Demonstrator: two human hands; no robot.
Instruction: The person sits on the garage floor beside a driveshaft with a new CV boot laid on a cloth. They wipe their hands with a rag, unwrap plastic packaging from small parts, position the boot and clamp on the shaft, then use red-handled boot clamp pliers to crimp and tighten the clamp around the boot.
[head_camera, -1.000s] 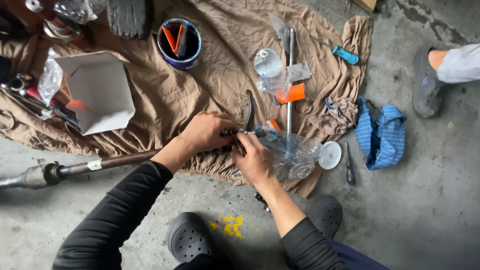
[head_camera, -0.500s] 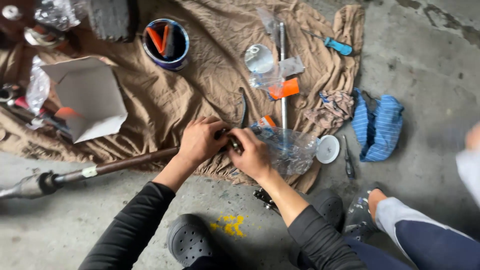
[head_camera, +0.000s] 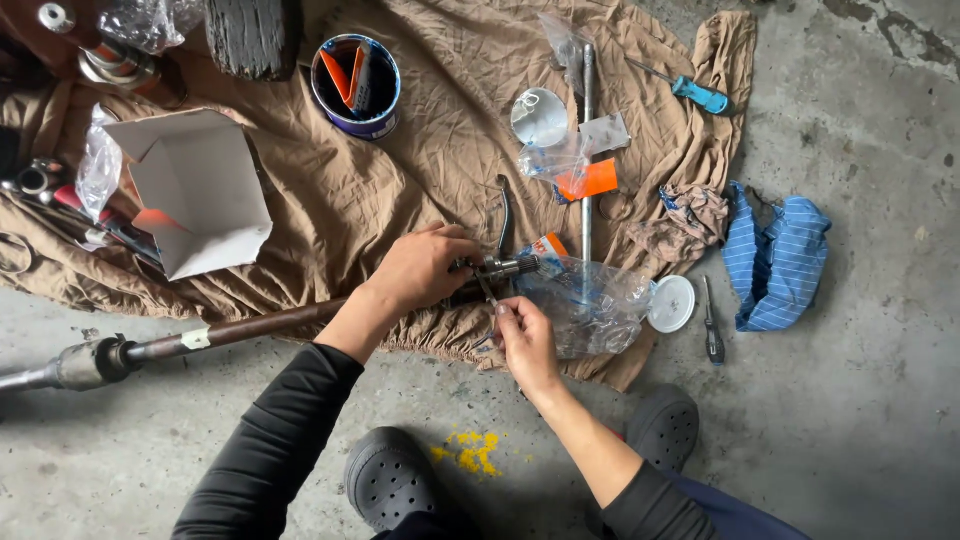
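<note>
My left hand (head_camera: 425, 267) is wrapped around the end of a long rusty metal shaft (head_camera: 235, 329) that lies across the brown cloth (head_camera: 420, 190) and runs off to the left. The shaft's splined tip (head_camera: 512, 265) sticks out past my fingers. My right hand (head_camera: 524, 340) sits just below that tip and pinches a thin metal piece (head_camera: 487, 293) against the shaft. A clear plastic bag (head_camera: 585, 305) lies right beside my right hand.
On the cloth sit a blue tin (head_camera: 357, 85) holding orange tools, an open white carton (head_camera: 195, 190), a thin steel rod (head_camera: 586, 150), a blue-handled screwdriver (head_camera: 690, 92) and a round lid (head_camera: 671, 303). A blue striped rag (head_camera: 780, 262) and small screwdriver (head_camera: 711, 325) lie on the concrete. My dark clogs (head_camera: 390, 480) are below.
My right hand has slid down and away from the left hand, exposing the splined tip. Another person's leg and shoe, seen at the right edge earlier, have gone out of view.
</note>
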